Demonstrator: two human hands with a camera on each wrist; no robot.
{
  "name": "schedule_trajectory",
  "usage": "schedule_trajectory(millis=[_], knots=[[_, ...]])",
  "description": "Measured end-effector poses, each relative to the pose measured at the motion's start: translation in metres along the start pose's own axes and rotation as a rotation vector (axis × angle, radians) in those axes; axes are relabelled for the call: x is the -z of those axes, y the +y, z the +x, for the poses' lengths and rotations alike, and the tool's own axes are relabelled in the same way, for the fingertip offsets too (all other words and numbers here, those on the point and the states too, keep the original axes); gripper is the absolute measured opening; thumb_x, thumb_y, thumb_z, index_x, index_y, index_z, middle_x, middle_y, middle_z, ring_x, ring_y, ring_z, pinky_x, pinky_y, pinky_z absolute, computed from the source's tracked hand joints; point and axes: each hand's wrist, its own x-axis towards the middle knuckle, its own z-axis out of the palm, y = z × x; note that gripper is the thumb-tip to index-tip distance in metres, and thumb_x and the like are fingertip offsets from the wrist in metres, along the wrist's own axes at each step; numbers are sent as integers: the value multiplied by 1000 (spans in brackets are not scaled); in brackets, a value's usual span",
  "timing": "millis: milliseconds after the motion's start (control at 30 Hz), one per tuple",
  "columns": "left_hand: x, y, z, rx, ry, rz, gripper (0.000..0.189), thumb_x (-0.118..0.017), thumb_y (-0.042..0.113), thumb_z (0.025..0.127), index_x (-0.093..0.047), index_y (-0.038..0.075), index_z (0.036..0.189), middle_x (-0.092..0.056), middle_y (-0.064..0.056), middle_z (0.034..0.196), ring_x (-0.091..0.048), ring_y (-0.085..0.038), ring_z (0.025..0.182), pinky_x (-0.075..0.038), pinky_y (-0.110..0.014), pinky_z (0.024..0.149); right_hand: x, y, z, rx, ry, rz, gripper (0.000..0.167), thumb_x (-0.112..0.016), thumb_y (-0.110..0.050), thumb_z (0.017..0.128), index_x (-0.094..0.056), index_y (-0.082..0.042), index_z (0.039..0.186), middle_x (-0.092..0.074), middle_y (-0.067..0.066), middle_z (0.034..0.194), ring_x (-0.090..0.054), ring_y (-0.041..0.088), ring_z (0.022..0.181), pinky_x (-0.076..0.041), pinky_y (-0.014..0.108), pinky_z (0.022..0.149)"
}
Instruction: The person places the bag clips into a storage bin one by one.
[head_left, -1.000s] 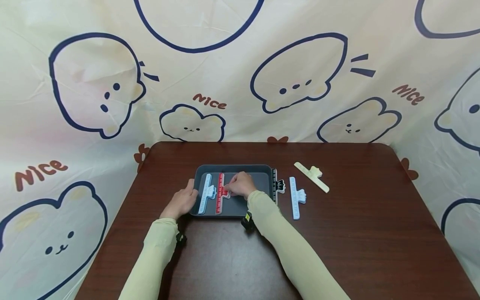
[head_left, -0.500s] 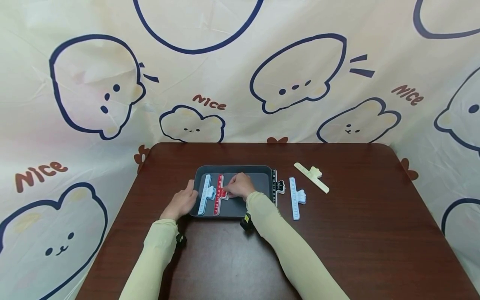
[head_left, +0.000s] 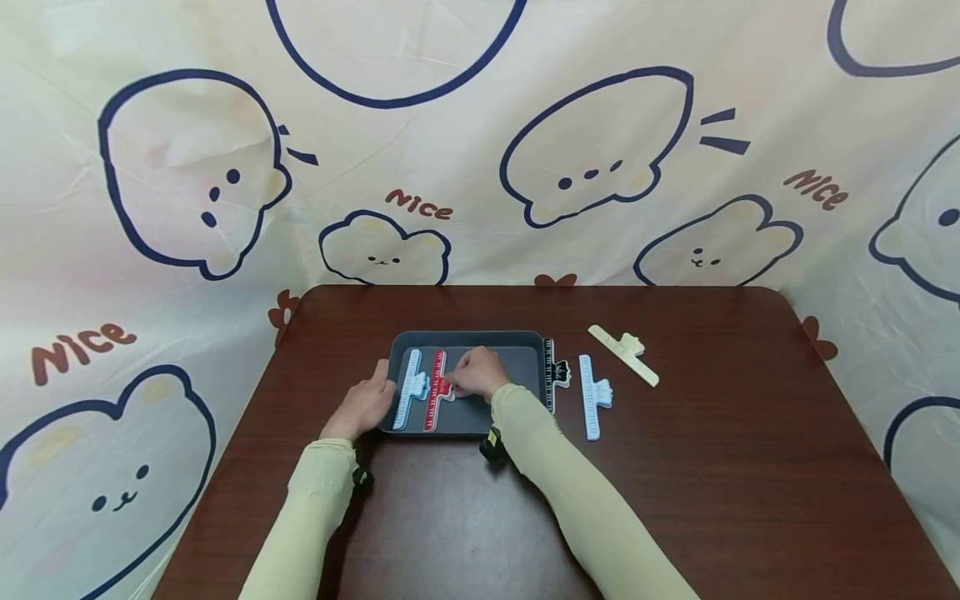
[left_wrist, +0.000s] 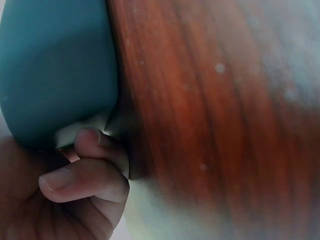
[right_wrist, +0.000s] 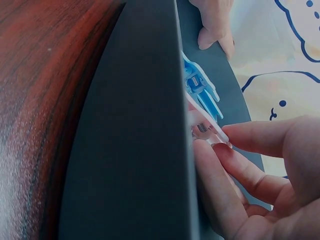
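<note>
In the head view a dark grey tray [head_left: 468, 419] lies on the table, with a light blue bag clip [head_left: 407, 402] and a red bag clip [head_left: 432, 406] side by side in its left part. My right hand [head_left: 482, 372] pinches the red clip's handle between thumb and fingers; the right wrist view shows its clear handle and spring [right_wrist: 201, 127] close against the blue clip [right_wrist: 196, 82]. At the tray's left end my left hand [head_left: 365, 403] grips the rim, fingers curled in the left wrist view beside the tray wall [left_wrist: 62, 75].
A black bag clip [head_left: 550, 375] stands along the tray's right edge. Further right on the brown table [head_left: 720, 467] lie another light blue clip [head_left: 591, 400] and a slanted cream clip [head_left: 624, 353]. Behind the table hangs a printed cloth [head_left: 480, 167].
My right hand has slid the red clip slightly left, nearer the blue clip. The blue clip in the tray has also shifted a little left. My left hand stays at the tray's end.
</note>
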Motion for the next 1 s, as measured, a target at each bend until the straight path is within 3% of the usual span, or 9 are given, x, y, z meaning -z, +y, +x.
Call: schedule_trajectory(millis=[333,633,800,1000], knots=[[0,0,2,-6,-3,6,60,-24,29,108,-13,4,161,-46,-33,151,-54,-46,129,-39,-61,112,4,3,-1,15,-10,0,16,-78,-21,93,-74,-5,89,-71,8,85,-72,15,68,-60,28,70],[0,-1,2,3,-10,3,59,-26,29,109,-12,5,161,-46,-32,151,-55,-43,126,-39,-62,111,20,3,-4,36,-42,27,15,-76,-19,95,-74,-5,101,-69,9,97,-72,17,72,-61,34,74],[-1,-3,1,10,-20,-9,62,-25,31,109,-9,5,163,-42,-32,155,-52,-44,129,-38,-63,113,49,-1,-19,123,-3,-59,18,-74,-23,97,-75,-7,105,-72,12,99,-76,27,84,-60,37,77],[-1,-1,1,5,-22,-14,64,-24,32,109,-7,4,164,-38,-32,158,-49,-47,136,-35,-63,115,116,8,-27,209,121,-306,19,-71,-29,98,-74,-13,107,-75,9,100,-71,29,88,-54,38,75]])
